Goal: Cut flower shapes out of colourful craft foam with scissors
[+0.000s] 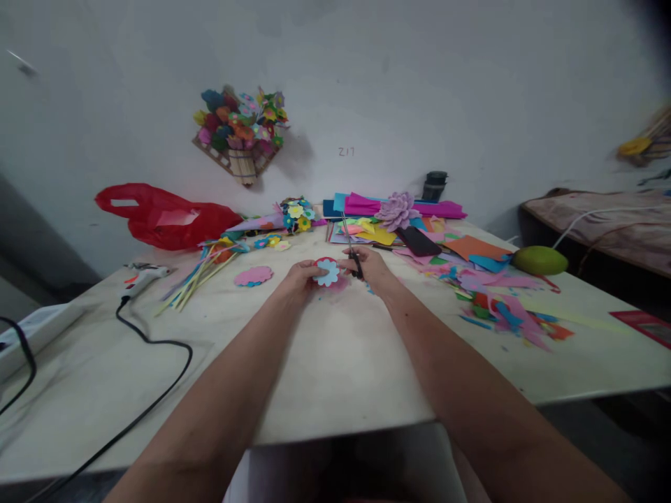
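Note:
Between the thumb and fingers of my left hand (302, 276) is a light blue paper flower (328, 271), with a red piece showing behind its upper edge. My right hand (371, 265) is closed around the dark handles of a pair of scissors (355, 263). The blades point up and away from me, clear of the flower. My right fingertips come close to the flower's right edge; whether they touch it I cannot tell. A scalloped pink cutout (254, 275) lies on the table to the left, with blue under its edge.
On the left are a glue gun (147, 278) with a black cord, a power strip (39, 332), a red plastic bag (162, 216) and paper-flower stems (202, 276). Coloured sheets (361, 204), a phone-like black object (418, 242), scraps (511, 318) and a green oval object (541, 260) lie right.

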The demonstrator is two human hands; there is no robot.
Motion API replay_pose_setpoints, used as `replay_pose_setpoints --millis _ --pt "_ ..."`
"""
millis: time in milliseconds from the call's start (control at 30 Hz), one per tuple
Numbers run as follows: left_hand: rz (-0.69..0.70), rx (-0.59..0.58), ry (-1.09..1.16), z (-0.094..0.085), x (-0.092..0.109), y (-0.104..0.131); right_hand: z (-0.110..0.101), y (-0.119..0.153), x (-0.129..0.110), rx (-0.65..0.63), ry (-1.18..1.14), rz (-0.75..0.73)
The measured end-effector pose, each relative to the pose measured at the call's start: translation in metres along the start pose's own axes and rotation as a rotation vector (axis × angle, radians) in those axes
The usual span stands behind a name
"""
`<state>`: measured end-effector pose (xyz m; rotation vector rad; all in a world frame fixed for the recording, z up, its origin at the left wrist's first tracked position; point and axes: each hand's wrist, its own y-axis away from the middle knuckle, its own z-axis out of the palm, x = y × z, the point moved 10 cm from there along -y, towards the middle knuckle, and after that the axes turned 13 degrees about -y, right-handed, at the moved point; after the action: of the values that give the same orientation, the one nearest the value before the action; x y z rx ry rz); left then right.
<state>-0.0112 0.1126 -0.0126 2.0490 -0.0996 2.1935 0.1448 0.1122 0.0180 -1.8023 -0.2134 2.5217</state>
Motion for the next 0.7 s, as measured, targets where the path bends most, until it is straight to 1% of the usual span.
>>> replay_pose_setpoints --millis 167,367,467,567,700 --pt "0.000 -0.062 -0.032 0.010 0.001 0.003 0.007 0.002 -0.004 -0.044 -0.047 -0.012" --pt "-0.013 -0.116 -0.023 0.021 0.002 0.007 0.015 0.003 -0.003 -0.114 -0.003 -0.012" --pt "-0.021 -0.115 -0.018 0.021 0.001 0.008 0.016 0.004 -0.002 -0.119 0.022 0.001" --pt "-0.015 -0.108 -0.017 0.020 0.001 0.007 0.014 0.004 -0.002 -0.096 0.033 0.007" --pt "-0.012 -0.037 -0.001 0.010 0.000 0.005 0.010 0.003 0.000 -0.053 0.025 0.024"
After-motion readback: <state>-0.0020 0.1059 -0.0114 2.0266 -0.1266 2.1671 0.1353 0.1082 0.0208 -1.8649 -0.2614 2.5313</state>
